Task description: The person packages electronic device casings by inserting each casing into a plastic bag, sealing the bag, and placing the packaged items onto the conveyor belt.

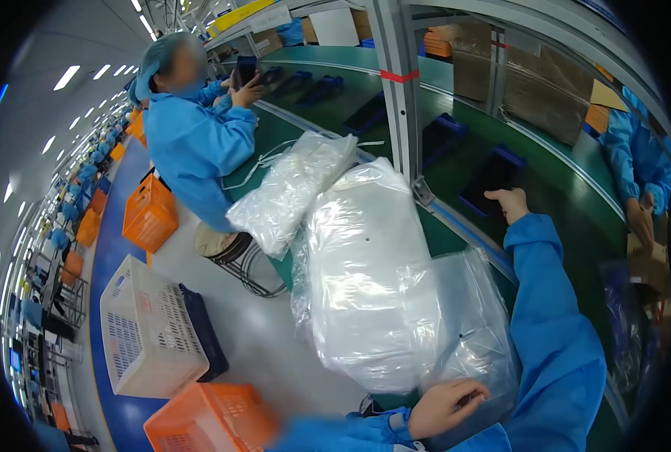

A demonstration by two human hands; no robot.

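Note:
My right hand [509,203] reaches over the green conveyor belt [561,226], its fingertips at the near edge of a dark item in a blue holder [494,177]; whether it grips the item I cannot tell. Low in the view, my left hand [448,409] is beside a clear plastic bag [475,354], fingers curled with thumb and fingertips close together. What it holds, if anything, is too small to make out. A large stack of clear plastic bags [373,279] lies between my arms and the co-worker, with a crumpled bag bundle [294,188] at its far end.
More blue holders [445,135] line the belt. A metal post [399,90] stands beside it. One co-worker [192,143] holds a dark device at the upper left; another person [637,151] is at the right. Orange crates [151,215] and a white basket [147,328] stand on the floor.

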